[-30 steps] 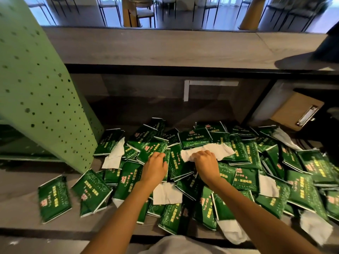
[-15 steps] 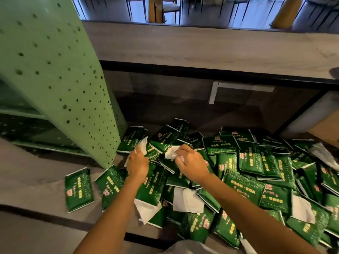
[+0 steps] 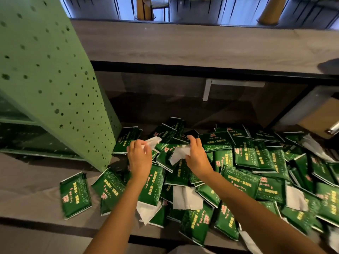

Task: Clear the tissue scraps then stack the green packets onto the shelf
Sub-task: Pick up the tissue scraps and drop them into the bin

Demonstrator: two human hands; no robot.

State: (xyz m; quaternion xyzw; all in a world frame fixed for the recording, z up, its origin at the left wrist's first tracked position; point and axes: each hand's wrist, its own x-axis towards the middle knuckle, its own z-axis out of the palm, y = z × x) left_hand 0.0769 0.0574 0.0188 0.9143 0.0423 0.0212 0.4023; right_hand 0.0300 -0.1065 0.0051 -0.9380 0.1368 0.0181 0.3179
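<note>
A tall perforated green panel, matte sheet dotted with small round holes, stands at the left. To its right, on a grey wood-grain ledge, lies a loose heap of green packets. They are flat, glossy rectangular pouches with pale edges and yellow print, overlapping at all angles. A single packet lies apart from the heap, just below the panel's lower corner.

The left hand hovers just right of the panel's lower edge. Its fingers curl round a soft white tissue scrap that sticks out past the fingertips. Further right of the panel, the right hand pinches a crumpled scrap between thumb and fingers, and the paper hangs above the packets.

More thin white paper lies in the heap, all to the lower right of the panel. There is a flat squarish sheet, a pointed folded piece nearer the panel, and a further sheet well away from it.

Up and to the right of the panel runs a broad wood-grain counter top. Far right of the panel, a brown clipboard with a metal clip lies at the frame edge.
</note>
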